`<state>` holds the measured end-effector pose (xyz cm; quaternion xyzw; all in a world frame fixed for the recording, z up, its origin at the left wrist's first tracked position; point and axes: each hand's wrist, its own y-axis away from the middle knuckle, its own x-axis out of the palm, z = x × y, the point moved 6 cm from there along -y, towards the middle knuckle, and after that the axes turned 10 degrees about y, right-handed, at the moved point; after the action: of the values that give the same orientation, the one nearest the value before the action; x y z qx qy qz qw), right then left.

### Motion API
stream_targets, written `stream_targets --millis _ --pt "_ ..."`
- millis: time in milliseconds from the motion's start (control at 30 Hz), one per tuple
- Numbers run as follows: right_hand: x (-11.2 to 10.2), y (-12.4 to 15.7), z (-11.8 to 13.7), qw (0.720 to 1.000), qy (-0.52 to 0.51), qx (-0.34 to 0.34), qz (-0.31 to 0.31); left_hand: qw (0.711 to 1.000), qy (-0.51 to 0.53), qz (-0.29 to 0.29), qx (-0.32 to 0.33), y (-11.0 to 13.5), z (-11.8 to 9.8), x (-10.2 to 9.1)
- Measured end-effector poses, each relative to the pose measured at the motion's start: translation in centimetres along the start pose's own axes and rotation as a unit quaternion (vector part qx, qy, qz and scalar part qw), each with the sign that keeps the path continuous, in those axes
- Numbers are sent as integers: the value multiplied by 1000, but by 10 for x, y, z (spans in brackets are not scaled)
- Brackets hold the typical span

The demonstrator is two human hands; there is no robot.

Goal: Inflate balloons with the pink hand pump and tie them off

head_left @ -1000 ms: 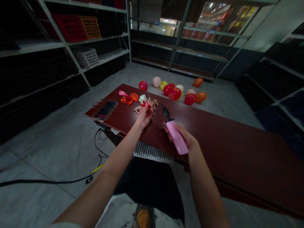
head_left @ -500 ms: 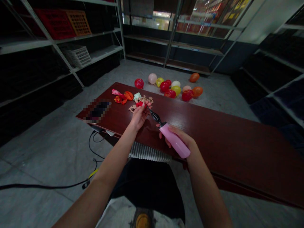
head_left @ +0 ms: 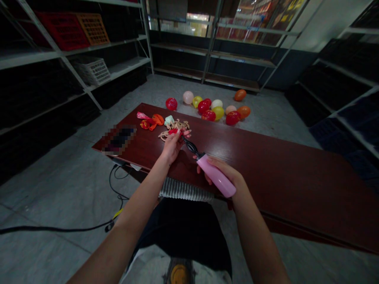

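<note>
My left hand [head_left: 172, 145] pinches a limp red balloon [head_left: 174, 132] above the table. The black tip of a pink balloon pump [head_left: 217, 176] reaches up to the balloon's neck; the exact join is hidden by my fingers. Around the pump's pink barrel my right hand [head_left: 220, 169] is closed, the barrel slanting down toward me. Just behind my left hand lies a heap of beige uninflated balloons [head_left: 179, 125], with a pale green balloon [head_left: 169, 120] beside it. Farther left are an orange balloon [head_left: 158, 119] and a red-and-yellow balloon [head_left: 145, 124], both limp.
The dark red table [head_left: 266, 169] stretches off to the right. A blurred-out device [head_left: 120, 139] lies at its left end. Inflated balloons [head_left: 217, 113] rest on the floor beyond. Shelves with crates [head_left: 93, 71] stand around, and a black cable [head_left: 59, 228] crosses the floor at left.
The view has shifted slightly, moving everything a little to the left. The pump and red balloon remain in my hands, their tip and neck still together.
</note>
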<state>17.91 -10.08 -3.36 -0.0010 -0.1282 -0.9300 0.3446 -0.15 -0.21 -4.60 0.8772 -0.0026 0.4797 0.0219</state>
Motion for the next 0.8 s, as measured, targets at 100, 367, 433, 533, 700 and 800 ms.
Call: stream_targets --millis 100,367,433,533,700,800 --pt "0 0 0 1000 -2 -1 -1 1000 -18 15 -7 2 1 3" --pt "0 2 2 1000 -9 -7 -15 995 -49 60 -56 10 10 11" --pt "1 2 2 1000 -10 -10 -21 995 -50 66 -57 10 11 11" --pt "-1 1 1 999 -8 -14 -28 993 -54 80 -60 11 13 11" --pt "-3 0 -2 1000 -10 -19 -22 992 -63 86 -63 11 15 12" --pt "-3 0 -2 1000 -11 -17 -23 991 -69 92 -61 12 15 14"
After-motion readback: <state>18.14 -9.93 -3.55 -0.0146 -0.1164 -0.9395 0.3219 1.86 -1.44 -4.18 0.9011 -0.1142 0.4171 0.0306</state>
